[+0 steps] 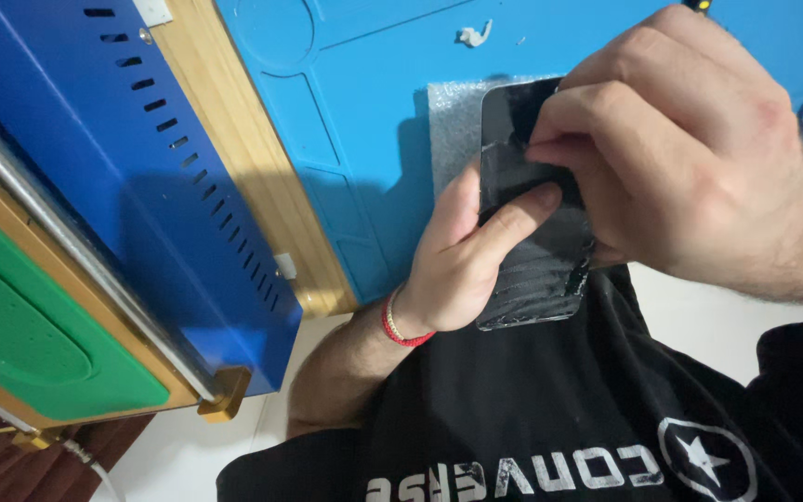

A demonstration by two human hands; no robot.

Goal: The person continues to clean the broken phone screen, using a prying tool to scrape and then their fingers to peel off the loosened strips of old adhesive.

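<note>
Black fabric of the person's shirt point(550, 409) filled the lower frame, closest to the lens, with the phone's bottom edge resting just above it. Gripped in the left hand point(462, 256), the dark phone point(532, 242) with a cracked screen stood nearly upright, the thumb laid across its glass and the fingers wrapped behind it. Over its upper part the right hand point(690, 158) curled, fingertips pressed together and pinching at the screen near the top edge. A red bracelet point(401, 330) circled the left wrist. Behind both hands lay a blue mat point(374, 121) with a grey foam sheet point(453, 121) under the phone; left of the left hand stood a blue machine point(141, 186).
</note>
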